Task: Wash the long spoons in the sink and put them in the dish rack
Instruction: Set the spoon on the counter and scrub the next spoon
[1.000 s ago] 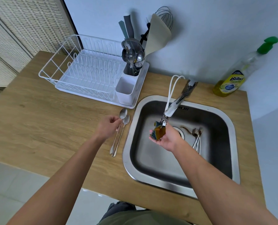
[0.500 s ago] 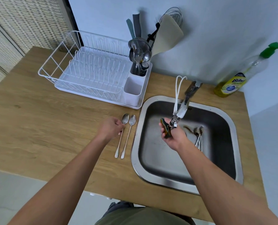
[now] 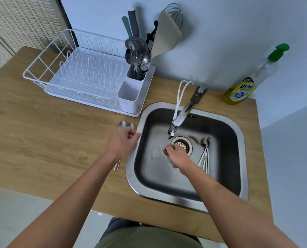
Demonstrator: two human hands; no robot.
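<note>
Long spoons [image 3: 205,154] in sink [image 3: 190,198], bowls toward faucet, right hand [image 3: 177,158] fingers gripping sponge [image 3: 165,152], left hand [image 3: 121,144] loosely curled

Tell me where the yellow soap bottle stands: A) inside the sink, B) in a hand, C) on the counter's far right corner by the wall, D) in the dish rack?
C: the soap bottle stands on the wooden counter beyond the sink, against the wall.

L hand [image 3: 121,143] over two counter spoons [image 3: 125,125], R hand [image 3: 177,156] w/ sponge [image 3: 165,152] in sink [image 3: 167,197]
</note>
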